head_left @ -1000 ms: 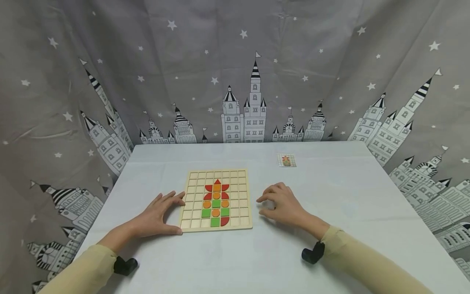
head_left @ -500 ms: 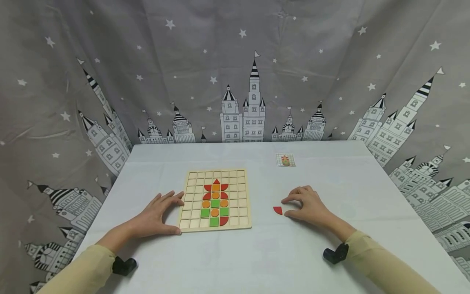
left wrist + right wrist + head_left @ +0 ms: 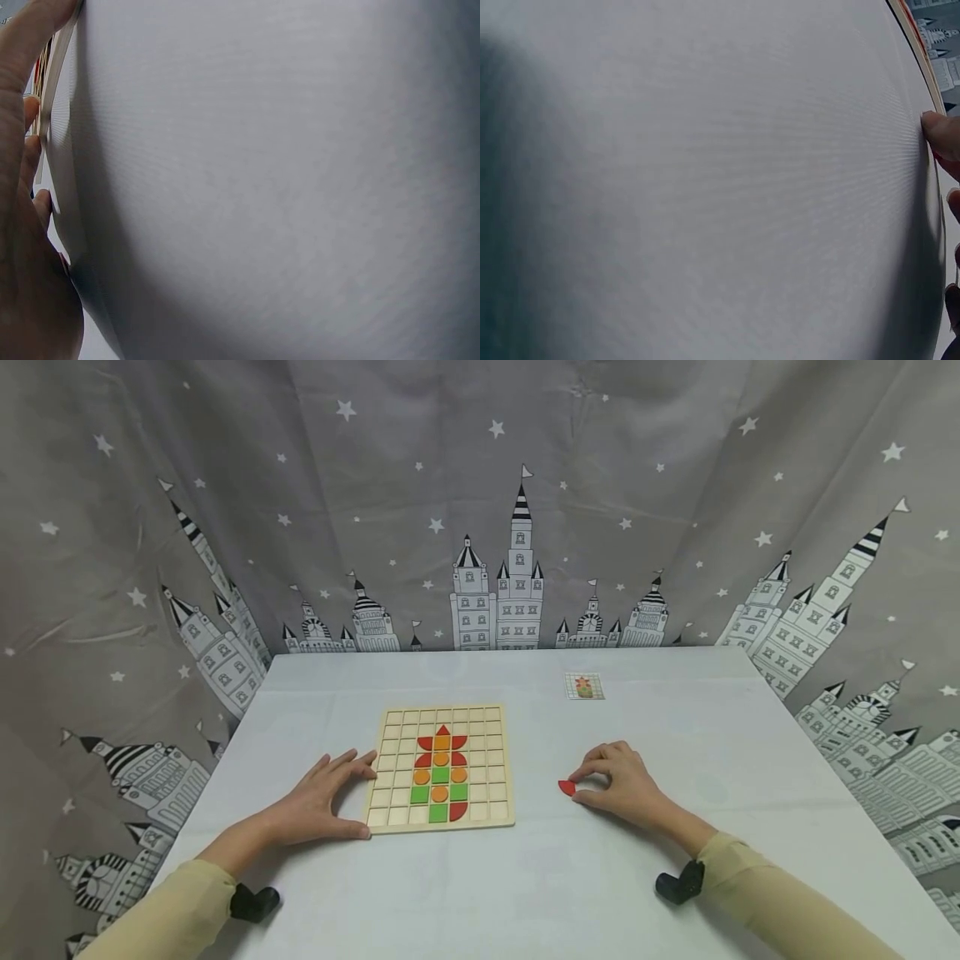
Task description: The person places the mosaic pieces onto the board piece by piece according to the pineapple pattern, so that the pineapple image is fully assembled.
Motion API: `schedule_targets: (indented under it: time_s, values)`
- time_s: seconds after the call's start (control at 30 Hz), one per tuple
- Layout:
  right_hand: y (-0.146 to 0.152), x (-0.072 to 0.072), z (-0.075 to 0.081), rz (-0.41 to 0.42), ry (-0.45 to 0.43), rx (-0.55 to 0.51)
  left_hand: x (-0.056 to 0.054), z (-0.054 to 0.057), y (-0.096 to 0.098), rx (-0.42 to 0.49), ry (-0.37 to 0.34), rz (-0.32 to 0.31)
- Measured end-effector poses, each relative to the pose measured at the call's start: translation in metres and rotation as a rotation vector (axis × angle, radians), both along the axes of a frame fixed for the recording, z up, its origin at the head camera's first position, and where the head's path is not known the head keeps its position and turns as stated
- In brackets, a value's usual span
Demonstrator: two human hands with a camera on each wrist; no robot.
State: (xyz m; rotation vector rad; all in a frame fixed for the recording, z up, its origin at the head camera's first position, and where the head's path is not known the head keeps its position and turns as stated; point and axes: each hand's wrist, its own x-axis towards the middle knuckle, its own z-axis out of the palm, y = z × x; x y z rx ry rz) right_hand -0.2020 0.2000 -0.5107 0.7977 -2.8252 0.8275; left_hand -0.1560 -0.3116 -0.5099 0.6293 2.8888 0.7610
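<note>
A square wooden grid board lies on the table. Red, orange and green flat pieces form a figure in its cells, a red triangle at the top. My left hand rests at the board's left side with thumb and fingers spread, the thumb by the near left corner. To the right of the board, my right hand pinches a red quarter-circle piece between thumb and finger at the tabletop. In the right wrist view, the thumb and a sliver of red show at the right edge.
A small pattern card with a printed coloured figure on a grid lies farther back on the white table. A grey curtain with castles and stars hangs behind the table.
My right hand has gone from beside the board out to the right, then slightly back left, and taken hold of the red quarter-circle piece. The left hand has stayed in place.
</note>
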Motion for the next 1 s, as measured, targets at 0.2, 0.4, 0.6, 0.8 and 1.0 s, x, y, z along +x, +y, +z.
schedule_targets:
  time_s: [0.2, 0.4, 0.6, 0.8, 1.0]
  values:
    - [-0.009, -0.002, -0.002, 0.021, 0.085, 0.026, 0.002, 0.001, -0.001, 0.003, 0.005, -0.001]
    - [-0.033, -0.003, 0.006, 0.068, 0.129, 0.011, 0.002, 0.000, 0.000, 0.000, -0.005, 0.004]
    - [-0.076, -0.006, 0.015, 0.149, 0.151, -0.010, 0.001, 0.000, 0.001, -0.005, -0.009, 0.011]
    - [-0.126, 0.000, 0.023, 0.256, 0.183, -0.051, 0.002, 0.000, 0.000, -0.006, -0.013, 0.016]
    - [-0.163, 0.009, 0.023, 0.335, 0.207, -0.046, 0.001, 0.000, 0.000, -0.011, -0.016, 0.016]
